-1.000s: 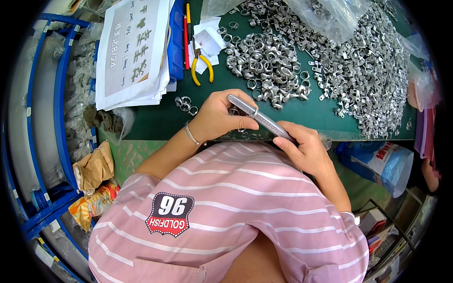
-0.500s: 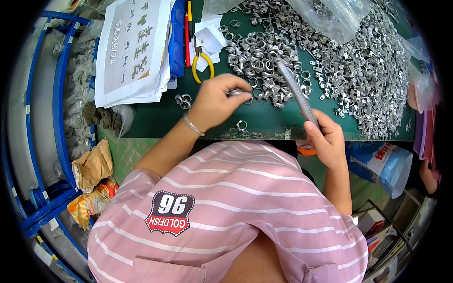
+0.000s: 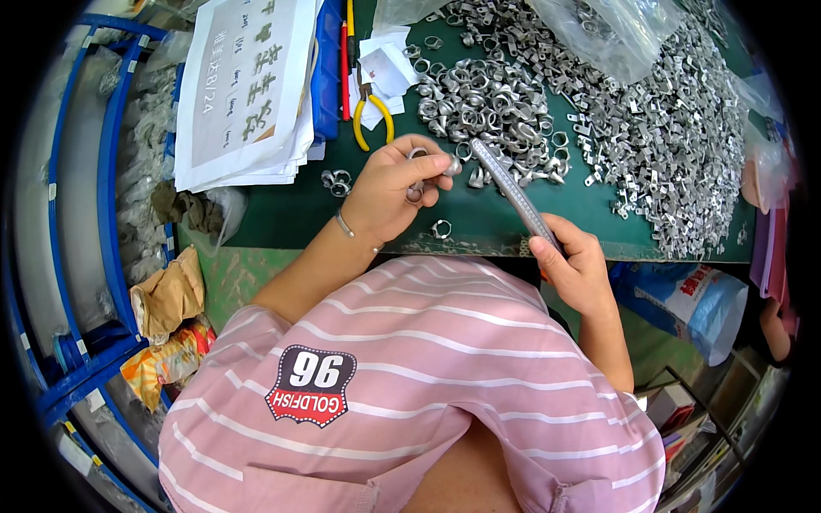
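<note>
My left hand (image 3: pixel 386 195) is closed round several silver metal rings (image 3: pixel 415 193), and one ring (image 3: pixel 452 166) sits between its thumb and fingertips. My right hand (image 3: pixel 577 267) grips the lower end of a grey, tapered ring mandrel (image 3: pixel 516 197) with marks along it. Its thin tip slants up to the left, close to the pinched ring; whether they touch I cannot tell. Beyond both hands lies a heap of silver rings (image 3: pixel 483 101) on the green table (image 3: pixel 282 224). A single ring (image 3: pixel 441 229) rests near the front edge, and a small cluster of rings (image 3: pixel 337 182) lies left of my wrist.
Small metal tabs (image 3: pixel 676 154) spread over the right side, partly under a clear plastic bag (image 3: pixel 620 38). Yellow-handled pliers (image 3: pixel 374 120), a red pen (image 3: pixel 345 73), a blue tray (image 3: pixel 328 81) and stacked papers (image 3: pixel 244 94) lie to the left. A blue rack (image 3: pixel 111 171) stands beside the table.
My left hand has turned, showing the rings in its fingers and a ring at its fingertips. The mandrel and my right hand have shifted left and slightly down, bringing the tip near that ring.
</note>
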The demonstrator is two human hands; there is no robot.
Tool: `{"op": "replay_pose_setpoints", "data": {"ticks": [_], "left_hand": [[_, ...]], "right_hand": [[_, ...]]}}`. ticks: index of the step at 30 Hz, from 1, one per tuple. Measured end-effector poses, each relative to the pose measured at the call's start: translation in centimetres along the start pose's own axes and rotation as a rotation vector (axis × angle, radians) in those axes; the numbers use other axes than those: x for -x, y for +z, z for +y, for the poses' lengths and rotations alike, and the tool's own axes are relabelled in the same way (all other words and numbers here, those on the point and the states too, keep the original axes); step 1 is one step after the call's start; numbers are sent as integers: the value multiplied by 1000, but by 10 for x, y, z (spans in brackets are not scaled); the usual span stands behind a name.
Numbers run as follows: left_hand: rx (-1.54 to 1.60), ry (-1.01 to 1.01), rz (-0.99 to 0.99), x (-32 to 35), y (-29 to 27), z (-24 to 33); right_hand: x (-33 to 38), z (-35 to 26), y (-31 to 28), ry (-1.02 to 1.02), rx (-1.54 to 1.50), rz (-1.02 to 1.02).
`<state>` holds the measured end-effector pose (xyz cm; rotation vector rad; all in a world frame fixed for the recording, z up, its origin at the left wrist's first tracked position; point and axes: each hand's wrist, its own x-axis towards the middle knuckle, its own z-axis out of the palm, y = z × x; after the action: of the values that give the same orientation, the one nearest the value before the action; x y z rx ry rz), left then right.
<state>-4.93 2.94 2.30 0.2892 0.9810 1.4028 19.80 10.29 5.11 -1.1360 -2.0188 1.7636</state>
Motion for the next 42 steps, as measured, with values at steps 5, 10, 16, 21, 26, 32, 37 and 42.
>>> {"op": "replay_pose_setpoints", "data": {"ticks": [5,10,16,21,26,32,37,42], "left_hand": [[239,-69,-17,1,5,8],[37,-3,-24,6,7,6],[-366,70,-85,12,17,3],[-357,41,-151,15,21,-1],[-605,219,-228,18,25,1],[-149,156,-55,12,20,12],[-293,295,93,-5,9,26],[-1427,566,113,-22,10,-6]], "right_hand": [[0,-1,3,-63,65,-25],[0,-7,6,-107,145,-19],[0,-13,9,-228,244,-4],[0,-19,8,-213,213,-82],[0,-20,5,-182,129,-152],[5,-9,-1,-86,-6,-102],[11,4,-19,143,-177,24],[6,2,-10,10,-184,42]]}}
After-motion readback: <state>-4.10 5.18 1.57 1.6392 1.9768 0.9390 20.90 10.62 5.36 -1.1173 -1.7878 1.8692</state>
